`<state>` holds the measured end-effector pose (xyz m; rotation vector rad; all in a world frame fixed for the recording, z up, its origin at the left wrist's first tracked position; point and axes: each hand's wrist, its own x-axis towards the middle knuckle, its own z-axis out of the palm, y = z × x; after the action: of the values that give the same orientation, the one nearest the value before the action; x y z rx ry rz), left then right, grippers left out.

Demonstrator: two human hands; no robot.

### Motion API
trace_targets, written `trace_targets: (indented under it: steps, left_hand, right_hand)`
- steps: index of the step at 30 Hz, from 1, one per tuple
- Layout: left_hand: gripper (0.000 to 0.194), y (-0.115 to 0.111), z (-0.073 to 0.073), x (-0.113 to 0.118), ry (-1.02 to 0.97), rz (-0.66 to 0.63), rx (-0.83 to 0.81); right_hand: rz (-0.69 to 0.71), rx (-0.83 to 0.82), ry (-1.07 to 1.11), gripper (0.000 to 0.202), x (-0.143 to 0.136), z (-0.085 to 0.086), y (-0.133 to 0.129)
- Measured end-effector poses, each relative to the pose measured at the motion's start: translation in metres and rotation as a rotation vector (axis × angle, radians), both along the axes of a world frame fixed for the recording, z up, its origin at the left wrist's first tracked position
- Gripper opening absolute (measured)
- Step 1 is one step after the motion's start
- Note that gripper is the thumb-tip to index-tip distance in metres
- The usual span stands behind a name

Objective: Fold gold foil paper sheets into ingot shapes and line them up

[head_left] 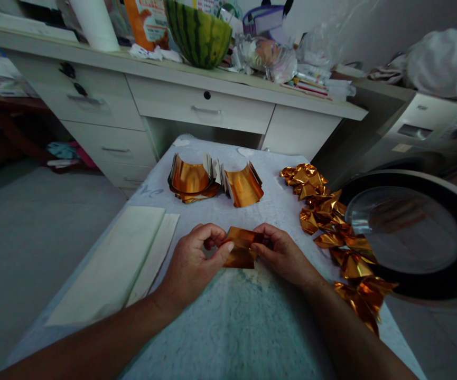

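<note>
A small sheet of shiny copper-gold foil paper [241, 252] is held over the near middle of the cloth-covered table. My left hand [200, 253] pinches its left edge between thumb and fingers. On the right edge, my right hand [278, 250] grips the same sheet the same way. Beyond the hands stand two stacks of curved gold foil sheets, one at left [190, 178] and one at right [244, 186]. Folded gold foil pieces [331, 211] form a long pile down the table's right side.
Pale folded paper sheets [109, 264] lie at the table's left. Behind is a white desk [204, 108] holding a cut watermelon [202, 34], a white roll [95, 24] and plastic bags. An open washing machine door [410, 232] borders the table's right edge.
</note>
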<state>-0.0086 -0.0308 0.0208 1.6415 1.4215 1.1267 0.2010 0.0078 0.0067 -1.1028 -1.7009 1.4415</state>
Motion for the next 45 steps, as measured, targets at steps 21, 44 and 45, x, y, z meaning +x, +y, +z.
trace_targets:
  steps: [21,44,45]
  left_hand:
    - [0.013,-0.004,0.002,0.004,-0.015,-0.032,0.228]
    - [0.01,-0.004,0.006,0.001,0.031,-0.019,0.285]
    - [0.009,-0.004,0.006,0.0,0.036,-0.005,0.26]
  right_hand:
    - [0.057,0.345,-0.169,0.009,0.0,-0.001,-0.003]
    - [0.021,0.122,0.013,0.011,0.001,0.003,-0.003]
    - [0.002,0.073,0.04,0.012,0.001,0.003,-0.003]
